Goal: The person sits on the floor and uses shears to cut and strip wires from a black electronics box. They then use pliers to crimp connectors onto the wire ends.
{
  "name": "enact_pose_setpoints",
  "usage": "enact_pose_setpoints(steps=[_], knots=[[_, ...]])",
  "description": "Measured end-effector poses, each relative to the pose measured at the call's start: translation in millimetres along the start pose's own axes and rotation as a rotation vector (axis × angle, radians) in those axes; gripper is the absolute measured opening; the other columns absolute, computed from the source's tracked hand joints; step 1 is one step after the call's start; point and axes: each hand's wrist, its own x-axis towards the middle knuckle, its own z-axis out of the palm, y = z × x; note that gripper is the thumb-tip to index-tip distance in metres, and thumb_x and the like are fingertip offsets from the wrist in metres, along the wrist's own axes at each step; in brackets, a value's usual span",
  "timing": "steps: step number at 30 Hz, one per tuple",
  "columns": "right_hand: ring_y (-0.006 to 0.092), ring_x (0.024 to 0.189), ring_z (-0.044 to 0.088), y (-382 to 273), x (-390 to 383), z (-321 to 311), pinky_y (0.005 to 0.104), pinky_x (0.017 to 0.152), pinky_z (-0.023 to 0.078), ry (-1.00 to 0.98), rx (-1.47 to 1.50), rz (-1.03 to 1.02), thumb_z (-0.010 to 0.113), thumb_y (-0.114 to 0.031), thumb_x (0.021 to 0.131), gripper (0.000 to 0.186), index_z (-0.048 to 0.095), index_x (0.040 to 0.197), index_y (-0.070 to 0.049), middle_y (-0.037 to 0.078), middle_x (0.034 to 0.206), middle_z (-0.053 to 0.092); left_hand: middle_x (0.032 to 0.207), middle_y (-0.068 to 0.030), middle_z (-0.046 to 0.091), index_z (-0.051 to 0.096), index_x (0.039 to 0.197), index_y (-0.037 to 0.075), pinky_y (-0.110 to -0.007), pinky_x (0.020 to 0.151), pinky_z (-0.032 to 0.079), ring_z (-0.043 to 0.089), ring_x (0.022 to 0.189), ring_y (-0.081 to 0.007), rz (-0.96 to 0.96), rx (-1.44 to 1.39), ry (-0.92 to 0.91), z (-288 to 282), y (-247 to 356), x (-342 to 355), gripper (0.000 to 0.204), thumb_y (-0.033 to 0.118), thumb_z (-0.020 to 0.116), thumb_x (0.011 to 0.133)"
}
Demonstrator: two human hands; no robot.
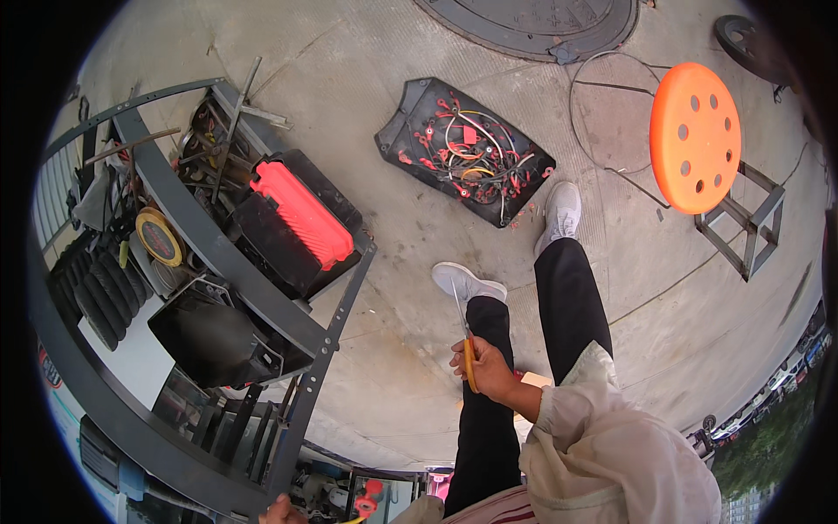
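Note:
My right hand (485,367) grips orange-handled scissors (470,358), their long blades pointing away from me over my trousers. My left hand (281,513) is only partly in view at the bottom edge, fingers curled beside the grey metal rack (349,297); what it holds is hidden. Just right of it are red terminals (368,499) on a yellow wire. A black plastic panel (402,121) lies on the concrete beyond my feet, with a tangle of wires (471,157) and red terminals on it.
The rack at left carries a red-and-black toolbox (298,214), metal bars and black bins. An orange round seat (696,135) stands at right on a metal frame. A manhole cover (532,17), a wire hoop and a dark wheel (743,48) are at the back.

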Motion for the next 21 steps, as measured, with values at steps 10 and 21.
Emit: enact_pose_setpoints(steps=[10, 21], knots=[[0.0116, 0.066, 0.053, -26, 42, -19, 0.024, 0.057, 0.044, 0.252, 0.369, -0.023, 0.053, -0.009, 0.092, 0.006, 0.051, 0.096, -0.005, 0.003, 0.079, 0.053, 0.093, -0.0176, 0.061, 0.059, 0.102, 0.0, -0.037, 0.076, 0.046, 0.059, 0.085, -0.0313, -0.159, -0.226, -0.823, 421, 18, 21, 0.02, 0.015, 0.05, 0.091], [0.0118, 0.058, 0.05, -28, 54, -23, 0.0246, 0.054, 0.042, 0.142, 0.449, 0.104, 0.055, -0.015, 0.093, 0.012, 0.049, 0.096, -0.006, 0.004, 0.074, 0.053, 0.088, -0.0099, 0.062, 0.063, 0.094, 0.01, -0.042, 0.073, 0.046, 0.058, 0.086, -0.0316, 0.386, -0.092, -0.823, 556, 75, 31, 0.014, 0.011, 0.06, 0.08]])
